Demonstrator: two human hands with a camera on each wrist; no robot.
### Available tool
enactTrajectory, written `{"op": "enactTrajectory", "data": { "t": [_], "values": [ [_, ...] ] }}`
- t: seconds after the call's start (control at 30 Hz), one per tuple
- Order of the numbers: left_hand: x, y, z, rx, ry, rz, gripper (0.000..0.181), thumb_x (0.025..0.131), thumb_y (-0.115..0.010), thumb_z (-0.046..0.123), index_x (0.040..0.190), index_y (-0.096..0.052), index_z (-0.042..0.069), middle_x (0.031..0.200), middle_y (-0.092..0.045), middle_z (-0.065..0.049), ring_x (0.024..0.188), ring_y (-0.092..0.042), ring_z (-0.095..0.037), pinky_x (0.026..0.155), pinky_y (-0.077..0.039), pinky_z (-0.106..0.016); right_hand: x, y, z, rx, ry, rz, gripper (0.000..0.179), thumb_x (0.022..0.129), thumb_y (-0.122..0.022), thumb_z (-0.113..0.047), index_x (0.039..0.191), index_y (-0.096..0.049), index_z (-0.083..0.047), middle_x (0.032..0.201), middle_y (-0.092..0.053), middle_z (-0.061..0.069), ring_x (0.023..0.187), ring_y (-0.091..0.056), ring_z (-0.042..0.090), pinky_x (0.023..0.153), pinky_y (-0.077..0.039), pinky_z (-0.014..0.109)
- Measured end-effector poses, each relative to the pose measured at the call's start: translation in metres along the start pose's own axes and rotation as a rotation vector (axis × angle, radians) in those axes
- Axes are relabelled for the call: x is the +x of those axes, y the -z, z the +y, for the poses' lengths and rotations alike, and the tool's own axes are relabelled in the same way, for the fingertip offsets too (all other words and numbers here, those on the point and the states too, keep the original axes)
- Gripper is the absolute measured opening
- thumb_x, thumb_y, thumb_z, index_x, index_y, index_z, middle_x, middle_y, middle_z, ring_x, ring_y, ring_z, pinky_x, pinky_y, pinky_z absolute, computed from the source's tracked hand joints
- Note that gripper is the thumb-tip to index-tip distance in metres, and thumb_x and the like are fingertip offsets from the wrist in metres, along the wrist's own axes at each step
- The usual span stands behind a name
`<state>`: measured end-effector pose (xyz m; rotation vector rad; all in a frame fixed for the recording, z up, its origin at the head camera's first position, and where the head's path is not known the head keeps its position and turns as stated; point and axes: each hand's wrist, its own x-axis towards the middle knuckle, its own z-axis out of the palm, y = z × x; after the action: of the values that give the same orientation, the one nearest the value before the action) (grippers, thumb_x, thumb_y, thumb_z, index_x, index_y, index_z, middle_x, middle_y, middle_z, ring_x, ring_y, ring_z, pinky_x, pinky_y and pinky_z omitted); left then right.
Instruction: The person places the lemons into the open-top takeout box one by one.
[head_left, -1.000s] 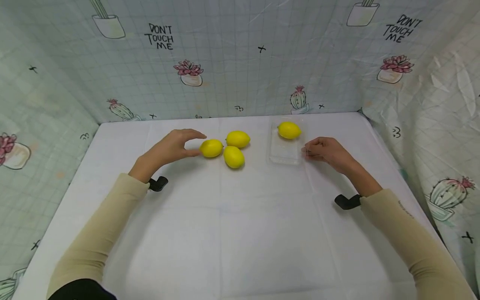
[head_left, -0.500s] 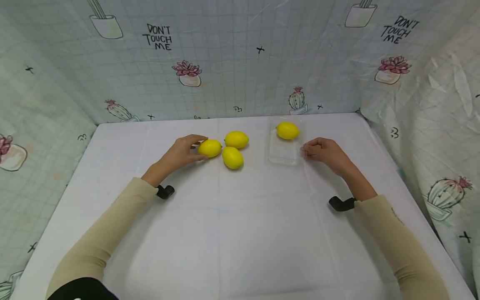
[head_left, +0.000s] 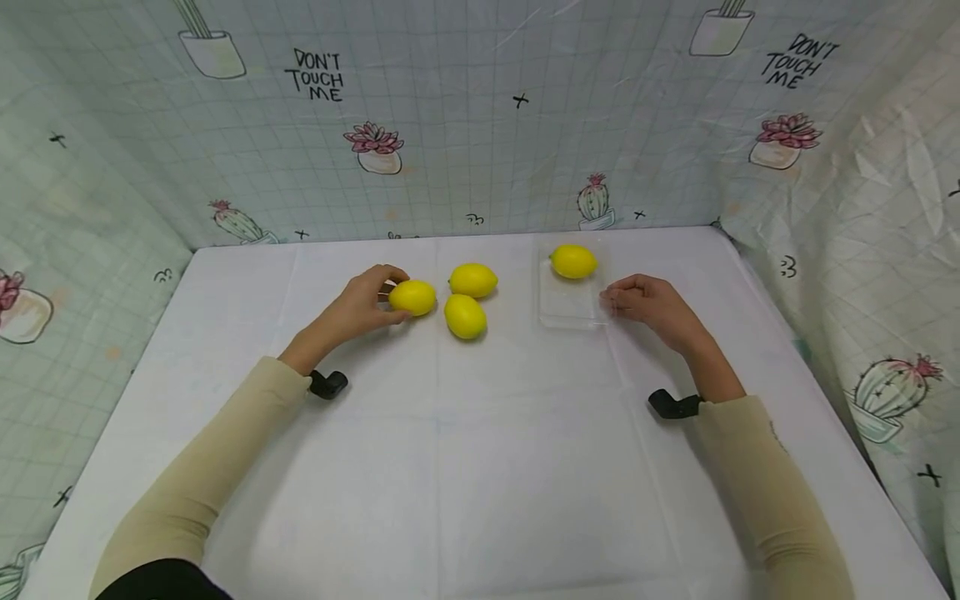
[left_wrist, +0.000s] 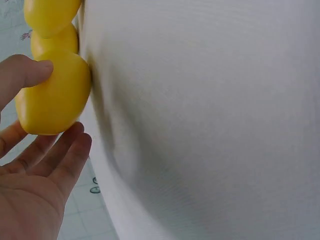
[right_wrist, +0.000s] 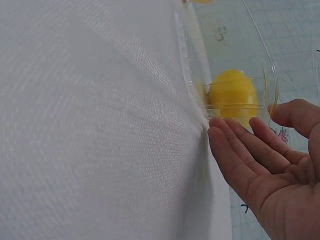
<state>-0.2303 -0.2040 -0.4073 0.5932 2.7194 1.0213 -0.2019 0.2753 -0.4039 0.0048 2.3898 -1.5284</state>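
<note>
My left hand [head_left: 367,304] grips a yellow lemon [head_left: 414,297] at the back left of the table. In the left wrist view the thumb presses on this lemon [left_wrist: 55,95] and the fingers reach around its lower end. Two more lemons lie just right of it, one further back [head_left: 473,280] and one nearer [head_left: 465,317]. A clear plastic tray [head_left: 567,319] stands at the back right with a single lemon [head_left: 573,262] at its far end. My right hand [head_left: 651,307] pinches the tray's near right side, thumb at the rim [right_wrist: 273,87] and fingertips against the outer wall.
A white cloth covers the table [head_left: 517,467]. Behind it and at both sides hangs a curtain [head_left: 465,125] printed with cactus drawings, close to the table's back edge. A black wrist camera mount shows at each cuff.
My left hand has moved right onto the nearest lemon, closed around it and drawn it slightly left, away from the other two. The right hand has stayed at the tray.
</note>
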Motion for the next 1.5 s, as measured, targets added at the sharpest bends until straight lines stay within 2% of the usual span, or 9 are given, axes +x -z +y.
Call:
{"op": "enactTrajectory", "data": {
  "t": [0.23,0.37,0.53,0.7,0.83,0.93,1.03,1.27,1.5],
  "values": [
    [-0.004,0.005,0.006,0.005,-0.028,-0.003,0.060,0.086,-0.079,0.007,0.138,-0.051,0.000,0.135,-0.045,-0.020,0.124,-0.051,-0.038,0.103,-0.052,-0.050,0.001,0.001,0.004,0.036,0.030,-0.024,0.045,0.106,-0.057,-0.027,0.135,-0.051,0.007,0.139,-0.056,0.024,0.116,-0.061,0.023,0.096,-0.054,0.020],
    [-0.004,0.005,0.006,0.007,-0.025,0.000,0.065,0.086,-0.079,0.007,0.143,-0.048,-0.001,0.139,-0.045,-0.020,0.123,-0.051,-0.037,0.099,-0.054,-0.048,0.001,0.001,0.006,0.038,0.051,-0.008,0.041,0.104,-0.060,-0.025,0.131,-0.055,0.005,0.135,-0.060,0.021,0.111,-0.064,0.018,0.094,-0.055,0.019],
    [-0.001,0.001,0.007,-0.012,-0.007,0.001,0.064,0.087,-0.078,0.010,0.143,-0.048,0.000,0.143,-0.049,-0.018,0.121,-0.054,-0.036,0.099,-0.053,-0.046,0.001,0.003,0.007,0.025,0.049,-0.010,0.043,0.104,-0.060,-0.028,0.133,-0.055,0.004,0.135,-0.061,0.021,0.113,-0.064,0.019,0.095,-0.055,0.021],
    [0.004,-0.005,0.010,0.022,-0.064,0.010,0.061,0.089,-0.079,0.016,0.143,-0.054,0.003,0.142,-0.054,-0.017,0.117,-0.057,-0.034,0.098,-0.054,-0.046,0.000,0.003,0.006,-0.007,0.039,-0.014,0.047,0.104,-0.060,-0.032,0.136,-0.054,0.003,0.138,-0.060,0.021,0.118,-0.063,0.025,0.098,-0.054,0.024],
    [0.006,-0.009,0.012,0.031,-0.127,-0.040,0.064,0.090,-0.078,0.012,0.147,-0.051,0.001,0.145,-0.051,-0.019,0.120,-0.056,-0.036,0.101,-0.053,-0.047,-0.001,0.003,0.006,-0.003,0.040,-0.012,0.047,0.104,-0.060,-0.031,0.136,-0.055,0.002,0.138,-0.060,0.021,0.119,-0.062,0.026,0.097,-0.054,0.023],
    [0.005,-0.010,0.011,0.014,-0.140,-0.101,0.068,0.089,-0.077,0.008,0.150,-0.047,0.000,0.147,-0.048,-0.020,0.124,-0.055,-0.036,0.104,-0.051,-0.046,-0.001,0.003,0.005,0.003,0.041,-0.010,0.046,0.104,-0.061,-0.031,0.135,-0.055,0.002,0.137,-0.061,0.021,0.118,-0.063,0.024,0.096,-0.054,0.021],
    [0.003,-0.010,0.010,0.018,-0.148,-0.132,0.070,0.089,-0.076,0.005,0.152,-0.044,0.000,0.149,-0.047,-0.019,0.125,-0.056,-0.034,0.106,-0.051,-0.046,0.000,0.003,0.005,0.007,0.044,-0.007,0.045,0.104,-0.061,-0.030,0.134,-0.055,0.003,0.137,-0.061,0.021,0.116,-0.064,0.022,0.096,-0.054,0.021],
    [-0.002,-0.005,0.006,0.027,-0.186,-0.158,0.067,0.089,-0.074,-0.002,0.150,-0.045,0.001,0.152,-0.048,-0.016,0.128,-0.055,-0.034,0.108,-0.049,-0.048,-0.001,0.003,0.005,0.019,0.051,-0.012,0.043,0.104,-0.060,-0.027,0.133,-0.055,0.004,0.136,-0.060,0.022,0.116,-0.064,0.022,0.096,-0.054,0.022],
    [-0.002,-0.001,0.006,0.008,-0.239,-0.166,0.062,0.088,-0.078,0.001,0.144,-0.052,0.005,0.147,-0.053,-0.013,0.126,-0.057,-0.033,0.098,-0.056,-0.046,-0.001,0.003,0.005,0.025,0.061,-0.017,0.044,0.104,-0.060,-0.027,0.133,-0.054,0.005,0.137,-0.060,0.023,0.116,-0.064,0.020,0.097,-0.054,0.022]
  ]
}}
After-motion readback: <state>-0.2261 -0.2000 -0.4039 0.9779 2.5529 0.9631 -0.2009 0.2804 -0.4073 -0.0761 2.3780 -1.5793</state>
